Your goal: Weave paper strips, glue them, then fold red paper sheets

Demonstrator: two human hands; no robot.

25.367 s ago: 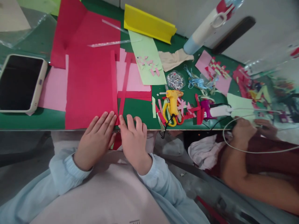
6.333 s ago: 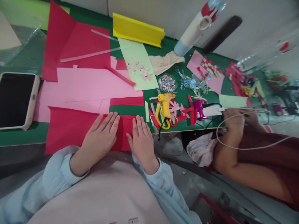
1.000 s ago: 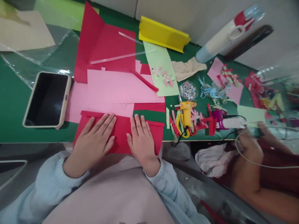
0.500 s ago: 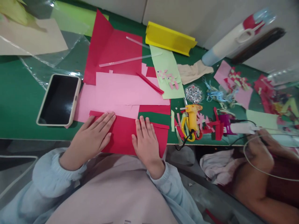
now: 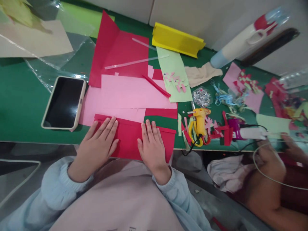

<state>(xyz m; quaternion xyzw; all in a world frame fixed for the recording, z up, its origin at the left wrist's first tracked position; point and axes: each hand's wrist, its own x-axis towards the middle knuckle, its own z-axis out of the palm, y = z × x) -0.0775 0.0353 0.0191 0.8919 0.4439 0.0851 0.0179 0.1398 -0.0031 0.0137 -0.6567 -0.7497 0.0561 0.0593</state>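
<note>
A sheet of red paper (image 5: pixel 130 138) lies at the table's front edge, with a narrow folded strip along its far side. My left hand (image 5: pixel 97 146) rests flat on its left part, fingertips on the fold. On the right part lies my right hand (image 5: pixel 152 144), palm down with the fingers stretched out. Neither hand grips anything. Just beyond the red sheet are overlapping pink sheets (image 5: pixel 130 93), with a thin red folded strip (image 5: pixel 156 86) on top. A larger creased red sheet (image 5: pixel 130 51) is behind them, carrying clear glue sticks (image 5: pixel 134 62).
Left of the sheets lies a phone (image 5: pixel 64 102). To the right are a yellow glue gun (image 5: pixel 200 120), paper scraps, a dish of googly eyes (image 5: pixel 202 97) and a purple-and-white power strip (image 5: pixel 247 132). A bottle (image 5: pixel 245 38) stands behind. Another person's arm (image 5: pixel 269 170) is at the far right.
The view has shifted slightly, so things on the table sit a little further right. My hands stay flat on the red paper. The other person's hands have moved apart.
</note>
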